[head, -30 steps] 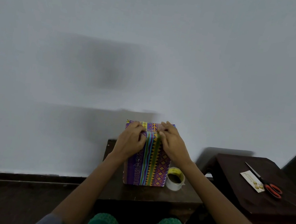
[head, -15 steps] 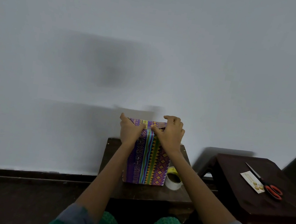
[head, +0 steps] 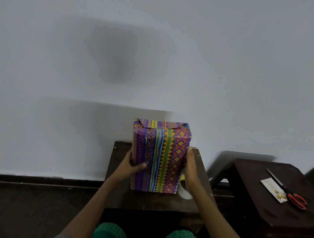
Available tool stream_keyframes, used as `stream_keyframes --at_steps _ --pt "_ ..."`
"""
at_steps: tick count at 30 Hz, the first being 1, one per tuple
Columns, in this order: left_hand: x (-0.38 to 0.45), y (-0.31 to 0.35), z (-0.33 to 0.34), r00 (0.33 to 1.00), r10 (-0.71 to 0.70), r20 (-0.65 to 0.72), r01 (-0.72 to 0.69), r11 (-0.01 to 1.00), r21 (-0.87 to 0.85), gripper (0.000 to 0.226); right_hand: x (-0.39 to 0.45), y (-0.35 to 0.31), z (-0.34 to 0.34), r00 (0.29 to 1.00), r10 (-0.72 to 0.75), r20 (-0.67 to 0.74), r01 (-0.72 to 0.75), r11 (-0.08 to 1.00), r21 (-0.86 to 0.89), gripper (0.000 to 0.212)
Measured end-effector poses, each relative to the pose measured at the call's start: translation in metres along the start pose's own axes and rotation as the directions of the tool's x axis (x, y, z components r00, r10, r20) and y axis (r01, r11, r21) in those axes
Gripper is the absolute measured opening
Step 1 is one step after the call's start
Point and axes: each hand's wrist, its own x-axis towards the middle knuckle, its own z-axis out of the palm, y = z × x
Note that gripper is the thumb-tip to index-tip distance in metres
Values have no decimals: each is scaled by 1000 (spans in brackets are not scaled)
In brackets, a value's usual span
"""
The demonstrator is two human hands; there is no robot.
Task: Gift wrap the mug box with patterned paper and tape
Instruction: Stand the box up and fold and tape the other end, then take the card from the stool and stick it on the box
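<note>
The mug box (head: 163, 155), covered in purple, green and orange patterned paper, stands upright on a small dark stool (head: 153, 200). Its top flap is folded over the front edge. My left hand (head: 133, 162) grips the box's left side, thumb on the front face. My right hand (head: 189, 166) presses flat against its right side. A roll of clear tape (head: 183, 189) sits on the stool just right of the box, half hidden behind my right wrist.
A second dark table (head: 261, 202) stands to the right, carrying red-handled scissors (head: 290, 191) and a small white card (head: 273, 190). A white wall rises right behind the stool. Dark floor lies to the left. My green-clad knees show at the bottom.
Both hands slid down from the folded top edge of the box to its left and right sides.
</note>
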Motion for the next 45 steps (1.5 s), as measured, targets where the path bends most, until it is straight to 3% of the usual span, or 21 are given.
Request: stream_keyframes --at_steps 2,6,8,11,14,17,21,23,26,29,33,38,41,43,45 --pt "14 -14 -3 998 1 66 -5 999 49 137 1 14 11 999 10 42 -10 1000 -5 39" --pt "41 -11 -11 991 54 125 -63 996 70 128 17 16 17 979 153 131 -179 959 218 54" --pt "54 -4 -17 992 72 100 -77 996 49 126 33 17 17 971 169 168 -214 929 302 51" --pt "65 8 -23 998 61 -28 -64 992 -112 123 57 13 8 970 111 217 -181 925 335 31" --pt "61 15 -26 994 -77 -77 53 960 -275 114 66 16 1 961 46 274 -129 948 292 42" --pt "45 21 -27 970 -244 10 238 936 -258 97 53 16 -8 930 -33 366 -34 984 176 64" --pt "25 32 -30 943 -316 108 333 914 -232 37 33 12 -33 896 -55 440 -17 987 159 54" --pt "13 39 -35 945 -296 140 323 916 -240 44 25 7 -41 906 -13 423 -72 980 183 41" --pt "-5 56 -39 934 -258 246 309 930 -197 58 18 1 -41 934 48 355 -122 975 188 57" --pt "-15 69 -42 934 -245 258 288 947 -144 77 11 -9 -34 947 83 311 -142 975 173 49" --pt "-28 70 -41 941 -252 225 262 965 -12 81 5 -16 -20 940 177 292 -225 964 143 37" --pt "-44 67 -44 941 -295 169 278 954 116 78 -1 -23 -9 910 266 318 -321 938 132 44" --pt "-49 68 -44 948 -303 98 281 940 192 91 -2 -28 -6 914 275 299 -327 934 144 46" --pt "-52 77 -39 964 -265 -4 260 945 197 73 -3 -31 -6 912 279 300 -335 929 156 50" --pt "-50 86 -31 974 -132 -183 150 985 86 51 -3 -31 -8 906 274 323 -334 931 147 58"
